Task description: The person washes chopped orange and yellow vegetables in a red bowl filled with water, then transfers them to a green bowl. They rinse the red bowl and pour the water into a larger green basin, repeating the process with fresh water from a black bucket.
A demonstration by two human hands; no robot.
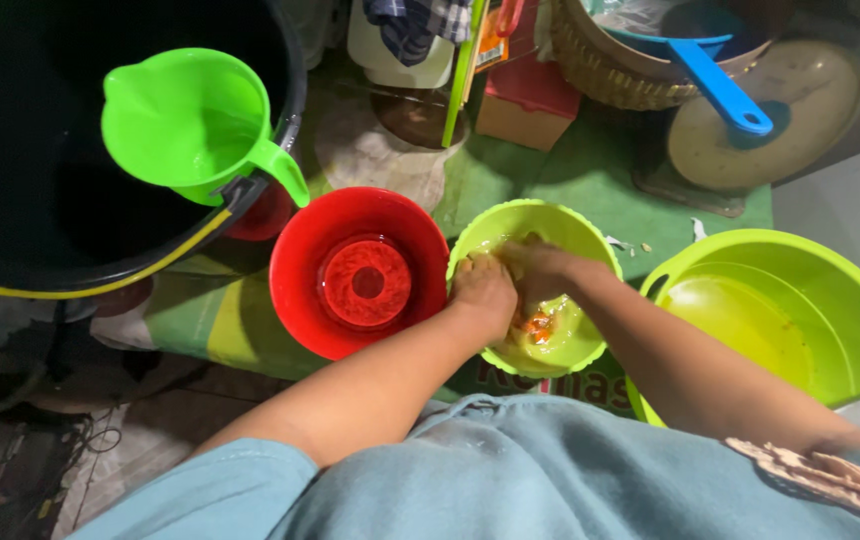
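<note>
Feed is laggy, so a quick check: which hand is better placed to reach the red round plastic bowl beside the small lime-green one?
Probably the left hand. It sits at the small lime-green plastic bowl's left rim, right beside the red round plastic bowl. The right hand is farther over.

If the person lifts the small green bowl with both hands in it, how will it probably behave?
The small green bowl holds cloudy liquid, so it would probably slosh if tilted. It looks like thin plastic, likely light but slightly flexible. The left hand and right hand look wet, so the rim may be slippery.
</note>
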